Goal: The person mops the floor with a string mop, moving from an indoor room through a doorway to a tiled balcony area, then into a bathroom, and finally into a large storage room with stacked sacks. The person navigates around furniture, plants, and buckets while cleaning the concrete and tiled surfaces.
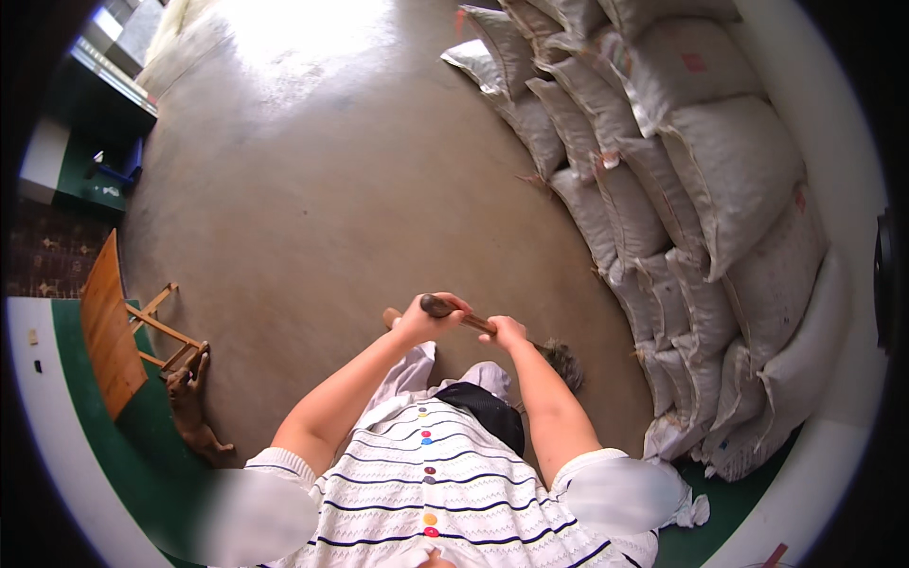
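Note:
My left hand is wrapped round the upper part of a wooden stick handle, whose dark rounded end sticks out by its fingers. Farther along the same handle, my right hand is closed on it. The stick slants down to the right, in front of my body. Past my right hand a grey, shaggy bristly clump lies low near the floor; its join to the handle is hidden. A light-brown rounded end shows just left of my left hand; I cannot tell what it belongs to.
Stuffed pale sacks are piled high against the right wall. A folded wooden table leans at the left wall, with a brown dog beside its legs. Smooth concrete floor stretches ahead toward bright light.

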Demonstrator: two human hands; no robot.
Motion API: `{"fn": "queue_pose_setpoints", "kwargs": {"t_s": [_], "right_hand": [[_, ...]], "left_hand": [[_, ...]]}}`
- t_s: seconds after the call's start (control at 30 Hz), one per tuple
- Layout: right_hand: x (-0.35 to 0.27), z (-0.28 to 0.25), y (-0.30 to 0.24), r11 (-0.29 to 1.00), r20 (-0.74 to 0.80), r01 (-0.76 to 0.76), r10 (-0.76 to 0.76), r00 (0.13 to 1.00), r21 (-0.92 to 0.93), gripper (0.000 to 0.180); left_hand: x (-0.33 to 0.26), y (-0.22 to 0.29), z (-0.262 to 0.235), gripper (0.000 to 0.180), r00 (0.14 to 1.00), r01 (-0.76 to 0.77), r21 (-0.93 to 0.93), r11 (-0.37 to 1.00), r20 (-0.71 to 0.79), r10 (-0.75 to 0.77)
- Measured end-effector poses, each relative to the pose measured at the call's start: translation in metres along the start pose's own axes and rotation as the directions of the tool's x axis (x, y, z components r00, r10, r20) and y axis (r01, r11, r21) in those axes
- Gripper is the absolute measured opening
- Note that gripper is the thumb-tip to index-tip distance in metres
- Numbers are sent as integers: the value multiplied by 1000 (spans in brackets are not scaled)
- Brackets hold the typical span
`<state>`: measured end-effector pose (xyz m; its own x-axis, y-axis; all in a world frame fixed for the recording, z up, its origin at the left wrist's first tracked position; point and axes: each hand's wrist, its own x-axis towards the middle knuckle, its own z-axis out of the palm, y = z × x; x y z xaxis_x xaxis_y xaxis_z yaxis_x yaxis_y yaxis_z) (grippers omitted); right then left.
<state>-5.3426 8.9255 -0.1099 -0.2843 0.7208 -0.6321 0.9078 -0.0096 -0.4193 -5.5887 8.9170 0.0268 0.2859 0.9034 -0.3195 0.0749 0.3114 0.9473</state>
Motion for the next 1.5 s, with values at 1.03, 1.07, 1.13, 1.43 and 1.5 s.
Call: {"fn": "queue_pose_setpoints", "kwargs": {"t_s": [1.03,1.07,1.13,1.43,1.5], "right_hand": [[423,-62,-447,858,-18,476,-488,873,-195,22],[431,-69,-446,860,-60,485,-499,864,-159,24],[442,-83,-444,894,-119,432,-445,888,-119,25],[451,-130,-361,985,-333,120,-73,940,121,25],[439,-127,-345,988,-331,56,-5,944,145,24]], "left_hand": [[62,59,-435,7,798,-155,-70,985,-597,83],[74,65,-445,7,816,-142,-64,988,-572,80],[100,75,-465,9,858,-152,-49,987,-502,107],[226,90,-480,12,989,-77,20,997,-124,79],[243,77,-480,12,994,-109,6,994,-22,109]]}}
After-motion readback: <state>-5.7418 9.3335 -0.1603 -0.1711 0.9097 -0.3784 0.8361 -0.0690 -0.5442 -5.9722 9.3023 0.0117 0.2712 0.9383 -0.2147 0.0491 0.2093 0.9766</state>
